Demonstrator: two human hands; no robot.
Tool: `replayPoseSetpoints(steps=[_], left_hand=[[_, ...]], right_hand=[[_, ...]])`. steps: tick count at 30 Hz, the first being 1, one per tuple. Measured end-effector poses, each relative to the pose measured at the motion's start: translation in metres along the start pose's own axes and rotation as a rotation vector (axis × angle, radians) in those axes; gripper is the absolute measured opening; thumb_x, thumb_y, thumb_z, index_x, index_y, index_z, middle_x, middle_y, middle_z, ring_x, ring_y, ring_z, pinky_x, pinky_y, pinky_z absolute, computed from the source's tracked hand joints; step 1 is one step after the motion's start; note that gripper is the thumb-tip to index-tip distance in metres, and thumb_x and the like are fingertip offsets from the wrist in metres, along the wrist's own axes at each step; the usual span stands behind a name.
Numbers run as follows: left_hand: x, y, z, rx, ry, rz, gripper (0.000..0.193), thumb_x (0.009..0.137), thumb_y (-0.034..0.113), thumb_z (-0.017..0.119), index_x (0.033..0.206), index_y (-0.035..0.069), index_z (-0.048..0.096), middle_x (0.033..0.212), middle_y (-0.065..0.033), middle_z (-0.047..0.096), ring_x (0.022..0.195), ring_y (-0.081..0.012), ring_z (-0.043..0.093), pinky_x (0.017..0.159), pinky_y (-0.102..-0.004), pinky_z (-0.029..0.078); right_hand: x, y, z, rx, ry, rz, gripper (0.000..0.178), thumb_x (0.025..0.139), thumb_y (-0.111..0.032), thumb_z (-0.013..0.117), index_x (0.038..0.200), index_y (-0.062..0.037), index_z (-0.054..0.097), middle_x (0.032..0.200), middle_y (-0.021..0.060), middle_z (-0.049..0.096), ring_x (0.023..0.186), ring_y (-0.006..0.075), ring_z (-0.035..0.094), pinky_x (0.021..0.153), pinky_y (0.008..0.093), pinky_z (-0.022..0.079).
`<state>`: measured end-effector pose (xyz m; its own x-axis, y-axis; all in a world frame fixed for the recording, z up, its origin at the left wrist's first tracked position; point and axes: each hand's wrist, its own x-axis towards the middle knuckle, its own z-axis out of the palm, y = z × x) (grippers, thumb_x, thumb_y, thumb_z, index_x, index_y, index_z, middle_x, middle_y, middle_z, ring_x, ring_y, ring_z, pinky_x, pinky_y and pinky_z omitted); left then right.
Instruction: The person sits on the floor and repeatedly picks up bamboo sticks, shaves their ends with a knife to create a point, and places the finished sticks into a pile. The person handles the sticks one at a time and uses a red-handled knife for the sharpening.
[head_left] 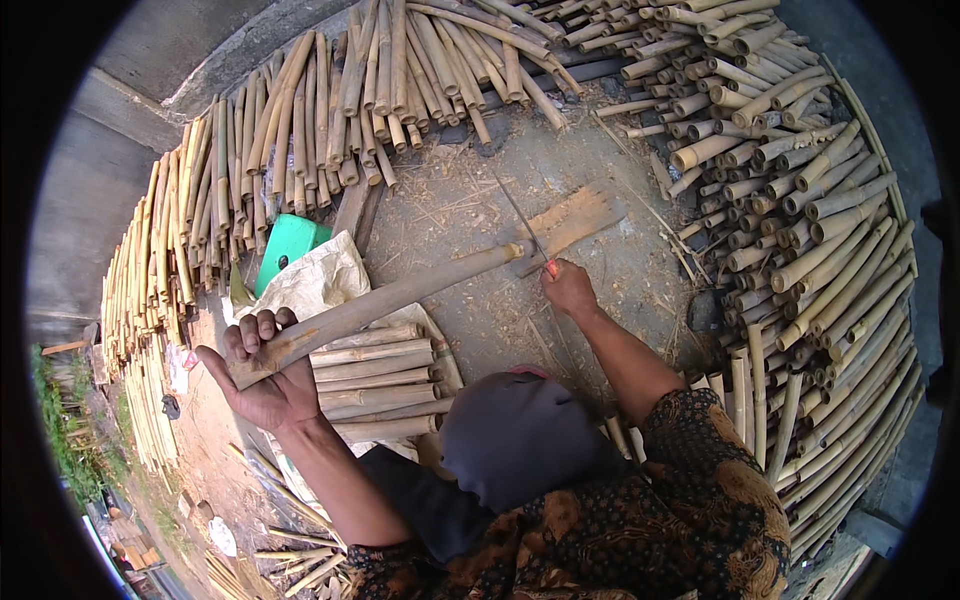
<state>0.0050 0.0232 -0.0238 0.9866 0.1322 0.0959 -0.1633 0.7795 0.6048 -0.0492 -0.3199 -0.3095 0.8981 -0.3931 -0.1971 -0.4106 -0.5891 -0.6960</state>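
My left hand [272,385] cradles the near end of a thick grey-brown bamboo pole [400,295], palm up, with the fingers curled over its far side and the thumb apart. The pole slants up to the right, and its far end lies on a worn wooden board [575,222]. My right hand [571,288] is closed around the orange handle of a hand saw [520,218]. Its long thin blade is seen nearly edge-on, crossing by the pole's far end; the teeth cannot be made out.
Cut bamboo lengths [390,385] lie beside my left forearm. Whitish sacking [325,275] and a green container [290,245] are behind the pole. Large bamboo stacks line the back wall [320,120] and the right side [800,200]. Sawdust and splinters litter the concrete floor [470,335].
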Motion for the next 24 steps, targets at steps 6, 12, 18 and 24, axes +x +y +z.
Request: replayPoseSetpoints(steps=[6, 12, 18, 24], left_hand=[[-0.009, -0.018, -0.007, 0.051, -0.024, 0.253, 0.07, 0.096, 0.074, 0.042, 0.067, 0.012, 0.052, 0.069, -0.0031, 0.041, 0.069, -0.0183, 0.038, 0.064, -0.0324, 0.036], [-0.005, -0.012, -0.004, 0.058, -0.187, 0.265, 0.066, 0.102, 0.063, 0.037, 0.063, 0.011, 0.052, 0.063, -0.004, 0.043, 0.063, -0.0172, 0.04, 0.058, -0.0308, 0.035], [-0.002, -0.006, 0.002, 0.062, -0.088, 0.132, 0.064, 0.102, 0.063, 0.038, 0.064, 0.013, 0.049, 0.062, -0.0036, 0.045, 0.062, -0.0174, 0.039, 0.061, -0.0322, 0.036], [-0.01, -0.011, -0.002, 0.021, -0.253, 0.166, 0.068, 0.1, 0.068, 0.039, 0.063, 0.012, 0.05, 0.07, -0.0028, 0.042, 0.068, -0.0165, 0.037, 0.062, -0.0306, 0.034]], right_hand=[[0.001, 0.007, -0.006, -0.014, -0.259, -0.1, 0.028, 0.087, -0.028, 0.063, 0.098, -0.0031, 0.068, 0.09, 0.0291, 0.068, 0.089, 0.0467, 0.066, 0.079, 0.0514, 0.053], [-0.013, 0.003, -0.007, 0.066, 0.06, 0.038, 0.028, 0.087, -0.03, 0.065, 0.091, -0.002, 0.065, 0.083, 0.0278, 0.067, 0.084, 0.0473, 0.066, 0.075, 0.0518, 0.053], [-0.015, 0.005, -0.006, 0.072, -0.071, -0.099, 0.027, 0.087, -0.028, 0.065, 0.093, -0.0023, 0.065, 0.085, 0.028, 0.067, 0.086, 0.0469, 0.066, 0.075, 0.0517, 0.053], [-0.015, 0.015, -0.005, 0.029, -0.083, -0.084, 0.026, 0.086, -0.027, 0.064, 0.094, -0.0022, 0.065, 0.085, 0.028, 0.067, 0.085, 0.0476, 0.066, 0.075, 0.0522, 0.053]])
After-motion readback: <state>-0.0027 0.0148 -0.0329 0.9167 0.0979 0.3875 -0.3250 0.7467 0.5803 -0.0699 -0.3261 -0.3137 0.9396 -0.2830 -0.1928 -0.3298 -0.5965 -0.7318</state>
